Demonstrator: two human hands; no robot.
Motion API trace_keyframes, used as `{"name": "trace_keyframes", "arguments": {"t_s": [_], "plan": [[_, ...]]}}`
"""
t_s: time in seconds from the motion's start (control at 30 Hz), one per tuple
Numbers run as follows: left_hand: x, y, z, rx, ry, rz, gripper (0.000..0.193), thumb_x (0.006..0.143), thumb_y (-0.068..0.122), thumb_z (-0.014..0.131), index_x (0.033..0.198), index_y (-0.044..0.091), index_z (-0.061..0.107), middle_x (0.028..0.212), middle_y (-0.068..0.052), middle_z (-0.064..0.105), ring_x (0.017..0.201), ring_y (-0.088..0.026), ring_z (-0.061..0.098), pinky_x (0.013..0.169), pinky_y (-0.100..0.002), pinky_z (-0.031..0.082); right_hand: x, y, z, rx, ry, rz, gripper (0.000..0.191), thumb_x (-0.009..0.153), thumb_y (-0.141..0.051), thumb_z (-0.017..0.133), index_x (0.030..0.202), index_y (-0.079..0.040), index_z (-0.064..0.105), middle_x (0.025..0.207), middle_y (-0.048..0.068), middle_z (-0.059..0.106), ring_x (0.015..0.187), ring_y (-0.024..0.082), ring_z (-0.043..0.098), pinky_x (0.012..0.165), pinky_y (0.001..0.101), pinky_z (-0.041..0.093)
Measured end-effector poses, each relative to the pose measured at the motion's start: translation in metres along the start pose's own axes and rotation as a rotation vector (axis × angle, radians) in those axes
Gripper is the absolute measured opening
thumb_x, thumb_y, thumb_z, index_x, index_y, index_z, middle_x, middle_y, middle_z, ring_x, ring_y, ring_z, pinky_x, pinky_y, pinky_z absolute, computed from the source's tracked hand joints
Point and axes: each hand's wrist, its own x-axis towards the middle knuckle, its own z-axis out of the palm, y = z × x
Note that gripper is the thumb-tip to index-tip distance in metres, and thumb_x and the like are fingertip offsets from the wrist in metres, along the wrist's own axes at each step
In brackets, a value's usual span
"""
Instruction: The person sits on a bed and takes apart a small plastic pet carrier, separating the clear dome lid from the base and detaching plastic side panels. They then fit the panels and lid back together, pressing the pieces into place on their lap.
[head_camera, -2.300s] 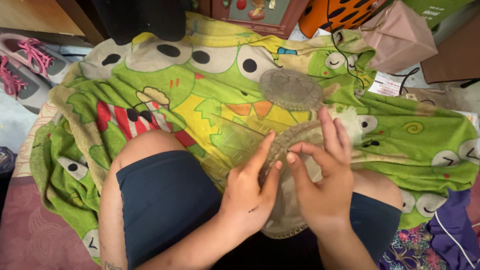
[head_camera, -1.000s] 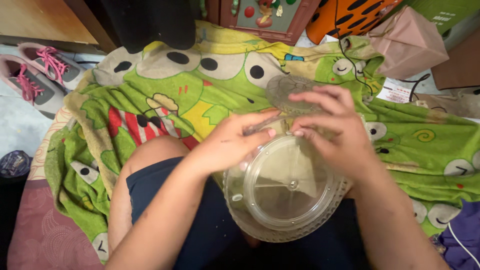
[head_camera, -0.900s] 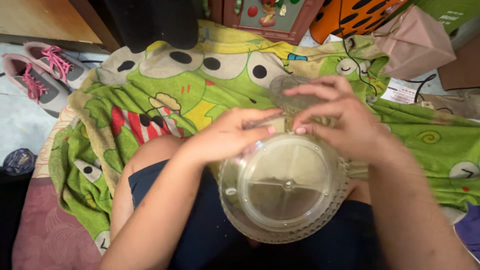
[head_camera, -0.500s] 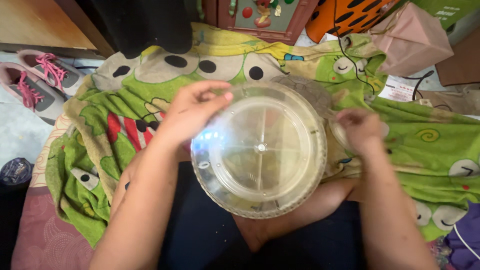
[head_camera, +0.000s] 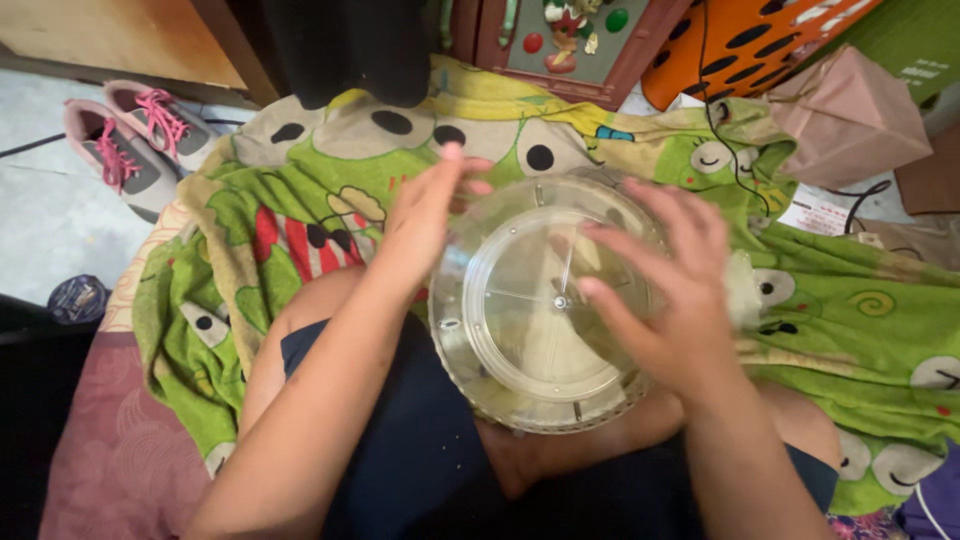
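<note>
One clear round plastic container (head_camera: 530, 320) sits over the person's lap, on the green cartoon blanket (head_camera: 870, 310). Left hand (head_camera: 425, 215) grips its left rim, fingers curled on the edge. Right hand (head_camera: 670, 290) lies spread flat on top of it, fingers open, not clenched. Two pink-laced sneakers (head_camera: 135, 135) lie far left of the container; one pink paper bag (head_camera: 850, 115) upper right of it.

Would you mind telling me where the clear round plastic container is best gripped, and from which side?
Probably by its rim, from opposite sides. The clear round container lies broad and flat over the lap, too wide for one hand. The left hand already holds the upper left rim; the right hand rests across its smooth face.
</note>
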Motion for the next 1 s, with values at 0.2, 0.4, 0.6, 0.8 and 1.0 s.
{"name": "trace_keyframes", "arguments": {"t_s": [0.2,0.4,0.6,0.8,1.0], "plan": [[-0.097,-0.044,0.019,-0.174,0.479,0.261,0.047,0.108,0.036,0.051,0.144,0.006,0.055,0.146,-0.009,0.058,0.136,-0.019,0.051,0.109,-0.032,0.04,0.015,0.02,0.003,0.032,-0.042,0.104,0.059,0.079,-0.023,0.083,0.134,-0.009,0.065,0.153,0.02,0.051,0.142,0.04,0.041,0.119,0.0504,0.032],[-0.173,-0.082,0.056,0.022,-0.012,0.053,0.064,0.096,0.016,0.066,0.155,0.009,0.041,0.116,-0.011,0.056,0.108,-0.016,0.059,0.078,-0.03,0.055,0.01,0.073,-0.013,0.454,-0.141,0.469,0.088,0.078,-0.026,0.085,0.152,-0.004,0.043,0.144,0.018,0.056,0.132,0.028,0.054,0.107,0.0391,0.043],[-0.154,-0.08,0.06,-0.276,-0.275,0.101,0.071,0.104,0.018,0.05,0.162,0.013,0.009,0.145,0.002,0.055,0.12,-0.012,0.063,0.087,-0.03,0.06,-0.01,0.097,-0.007,0.601,-0.13,0.778,0.078,0.079,-0.022,0.082,0.149,-0.006,0.049,0.132,0.012,0.064,0.117,0.02,0.061,0.097,0.0324,0.051],[-0.118,-0.055,0.05,-0.439,-0.066,-0.003,0.064,0.105,0.021,0.043,0.165,0.014,0.022,0.108,-0.012,0.064,0.086,-0.018,0.072,0.077,-0.032,0.064,-0.06,0.088,0.006,0.788,0.077,0.813,0.07,0.089,-0.011,0.073,0.151,-0.003,0.04,0.134,0.012,0.056,0.121,0.02,0.052,0.1,0.0347,0.043],[-0.099,-0.02,0.051,-0.163,-0.081,0.062,0.079,0.091,0.006,0.071,0.16,0.01,0.032,0.108,0.0,0.067,0.079,-0.006,0.06,0.058,-0.024,0.051,-0.091,0.06,-0.001,0.846,0.233,0.85,0.059,0.091,-0.008,0.067,0.142,-0.002,0.039,0.14,0.011,0.054,0.129,0.02,0.05,0.107,0.0342,0.041]]}}
